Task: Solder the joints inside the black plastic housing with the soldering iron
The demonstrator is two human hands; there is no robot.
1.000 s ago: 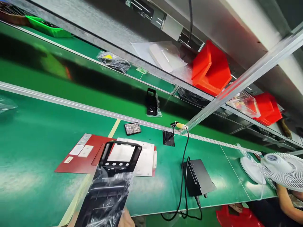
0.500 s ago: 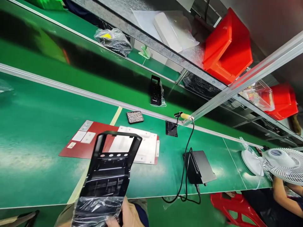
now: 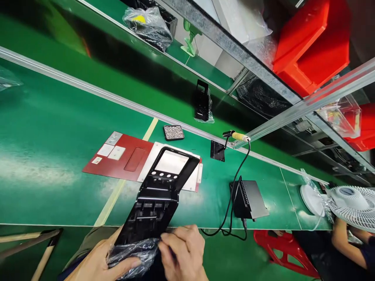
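Observation:
A black plastic housing (image 3: 155,203) with a rectangular window and a row of round holes is tilted over the bench's front edge. Crumpled clear plastic bag (image 3: 136,253) wraps its lower end. My left hand (image 3: 101,253) grips that end from the left, its thumb across the bag. At the right side, my right hand (image 3: 186,249) is closed, fingertips pinched at the bag's edge. Beyond the housing, a white fixture plate (image 3: 191,181) lies on a dark red board (image 3: 129,156), partly hidden by the housing.
A tray of small metal parts (image 3: 174,132) sits near the rail. Another black housing (image 3: 202,103) lies beyond it. To the right are a corded tool with a yellow grip (image 3: 240,136), a black box (image 3: 249,199) with cables, and a white fan (image 3: 351,203) beside another person's arm (image 3: 345,244).
The housing has shifted right in view and turned. My left hand now shows plainly on its left side, and my right hand has come to the bag's right edge. The camera view has shifted.

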